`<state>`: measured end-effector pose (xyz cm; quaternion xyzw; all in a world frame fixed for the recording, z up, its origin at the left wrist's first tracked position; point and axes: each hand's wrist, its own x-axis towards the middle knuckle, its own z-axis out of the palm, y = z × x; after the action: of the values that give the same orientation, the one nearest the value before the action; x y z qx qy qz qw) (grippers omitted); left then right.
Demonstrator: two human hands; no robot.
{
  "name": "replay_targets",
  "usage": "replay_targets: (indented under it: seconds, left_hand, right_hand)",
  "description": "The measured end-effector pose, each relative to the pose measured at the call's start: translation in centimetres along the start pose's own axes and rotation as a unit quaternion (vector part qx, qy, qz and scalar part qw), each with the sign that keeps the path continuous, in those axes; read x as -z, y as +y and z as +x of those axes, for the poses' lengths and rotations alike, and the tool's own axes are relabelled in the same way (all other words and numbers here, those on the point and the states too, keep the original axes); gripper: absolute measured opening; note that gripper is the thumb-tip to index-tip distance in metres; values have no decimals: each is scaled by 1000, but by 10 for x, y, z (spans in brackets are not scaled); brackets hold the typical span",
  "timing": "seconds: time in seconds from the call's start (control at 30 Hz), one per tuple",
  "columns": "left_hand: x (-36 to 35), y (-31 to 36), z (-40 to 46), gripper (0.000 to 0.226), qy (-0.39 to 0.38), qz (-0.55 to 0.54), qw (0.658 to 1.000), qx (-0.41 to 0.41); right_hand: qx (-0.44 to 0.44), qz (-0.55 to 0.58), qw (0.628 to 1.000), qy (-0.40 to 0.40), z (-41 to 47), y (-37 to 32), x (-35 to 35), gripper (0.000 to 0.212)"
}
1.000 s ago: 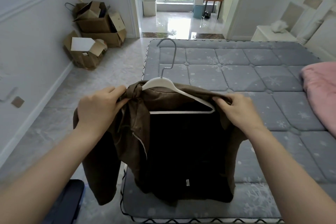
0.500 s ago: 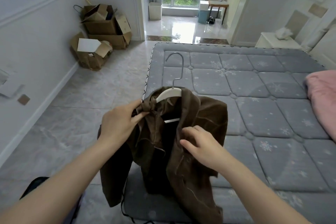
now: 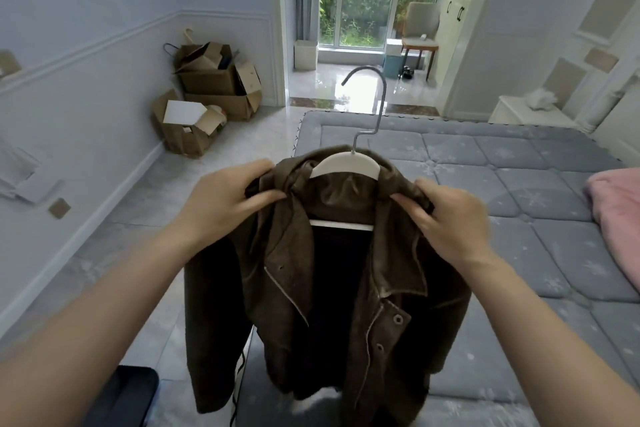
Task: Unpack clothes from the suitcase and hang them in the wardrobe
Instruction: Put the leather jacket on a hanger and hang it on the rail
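**Head view: a jacket being settled on its hanger**

The head camera is looking down at a brown jacket hanging from a white hanger, held up in the air over the near edge of the bed. The left hand is gripping the left shoulder of the jacket, its fingers clenched around bunched cloth near the collar. The right hand is pinching the right side of the collar, its fingers grasping the fabric, though that hand is slightly blurred.

Both hands seem to be taking the jacket's weight at the shoulders, so the metal hook is standing free above and grasped by nobody. The front is hanging open, with snaps showing along one edge. Holding at the two shoulders is probably letting the person square the cloth on the hanger's arms so it will not slide off when carried.

Cardboard boxes are sitting against the left wall, and a pink blanket is lying on the bed at right.
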<state>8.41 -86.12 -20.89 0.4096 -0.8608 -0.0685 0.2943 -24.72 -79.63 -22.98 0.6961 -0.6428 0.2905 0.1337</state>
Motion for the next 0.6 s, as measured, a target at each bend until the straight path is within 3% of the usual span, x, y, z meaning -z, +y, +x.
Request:
replay_targets:
  seconds: [0.13, 0.27, 0.43, 0.5, 0.6]
  left_hand:
    - [27, -6, 15, 35, 10, -103, 994, -39]
    - [42, 2, 18, 25, -19, -175, 984, 21]
    - [77, 16, 26, 28, -194, -299, 927, 119]
    - [80, 21, 29, 27, -221, -300, 920, 120]
    - [68, 26, 33, 23, -205, -212, 951, 93]
  right_hand:
    - [-30, 8, 997, 73, 11, 1, 26, 54]
    - [-32, 8, 996, 80, 20, 1, 43, 56]
    - [-7, 44, 995, 93, 21, 5, 56, 51]
    - [0, 52, 995, 87, 19, 5, 56, 49]
    - [0, 57, 996, 72, 17, 5, 53, 52]
